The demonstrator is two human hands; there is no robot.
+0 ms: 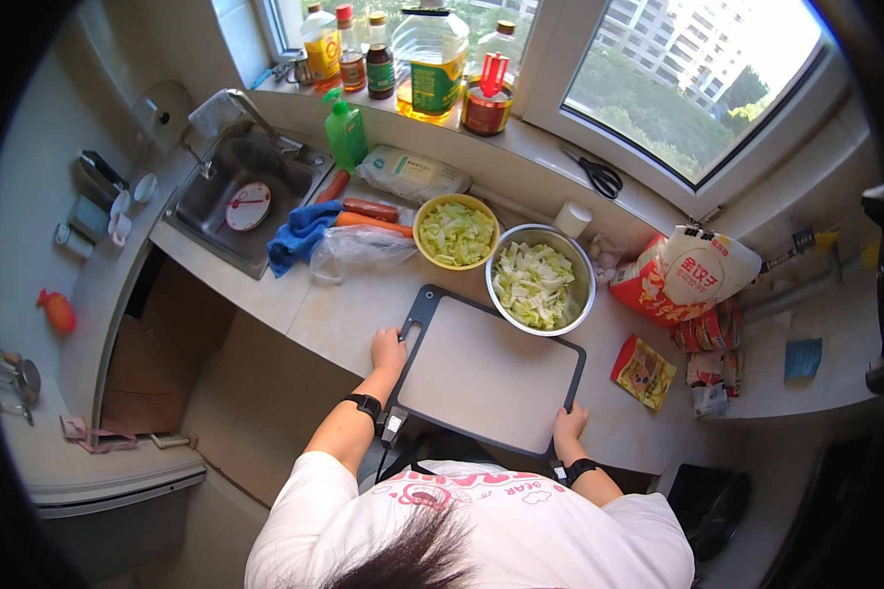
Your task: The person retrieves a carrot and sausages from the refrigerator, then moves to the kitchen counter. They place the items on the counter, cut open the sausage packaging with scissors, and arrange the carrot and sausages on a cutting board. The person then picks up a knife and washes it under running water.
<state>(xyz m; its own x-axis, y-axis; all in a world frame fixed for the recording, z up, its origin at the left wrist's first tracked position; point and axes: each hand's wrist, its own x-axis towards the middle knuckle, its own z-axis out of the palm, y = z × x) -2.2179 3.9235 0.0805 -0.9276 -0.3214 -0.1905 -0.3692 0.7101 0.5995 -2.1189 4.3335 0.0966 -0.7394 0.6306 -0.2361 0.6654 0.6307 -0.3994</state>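
Observation:
A light cutting board (486, 375) with a dark grey rim lies in front of me, its near edge close to my body. My left hand (388, 350) grips its left side by the handle slot. On the right side, near the lower corner, my right hand (571, 423) holds the rim. Just beyond the board stands a steel bowl (593, 294) of chopped cabbage (534, 283), overlapping the board's far edge in view. Left of it, a yellow bowl (496, 247) holds more shredded cabbage (455, 234).
A blue cloth (302, 232), a carrot (372, 223), sausages (369, 209) and a plastic bag (365, 254) lie beside the sink (280, 169). Bottles (431, 66) and scissors (597, 175) rest on the windowsill. To the right are a flour bag (685, 276) and a yellow packet (644, 372).

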